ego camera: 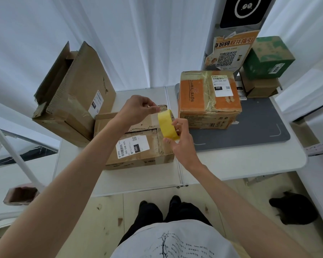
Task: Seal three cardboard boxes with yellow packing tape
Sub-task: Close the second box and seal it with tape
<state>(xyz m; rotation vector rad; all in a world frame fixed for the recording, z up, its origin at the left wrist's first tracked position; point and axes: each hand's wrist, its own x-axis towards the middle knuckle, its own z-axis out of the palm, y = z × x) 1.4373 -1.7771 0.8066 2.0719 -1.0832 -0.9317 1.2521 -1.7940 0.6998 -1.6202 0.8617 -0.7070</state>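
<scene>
Two hands meet at frame centre above a flat box (138,146) on the white worktop (231,164). Right hand (183,144) grips the yellow tape roll (167,125), fingers curled around it. Left hand (136,110) pinches the tape's loose end. An orange box (209,101) stands at right, and an open tall box (73,94) at upper left.

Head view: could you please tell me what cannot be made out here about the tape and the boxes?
- Tape end: the left hand pinches near the tape roll held by the right hand; the pulled strip is too faint to trace.
- Front box: both hands hide part of its top seam.
- Tall box: its inside is dark.
- Orange box: label text is too small.
- Dark object on the floor: too dark to identify.
</scene>
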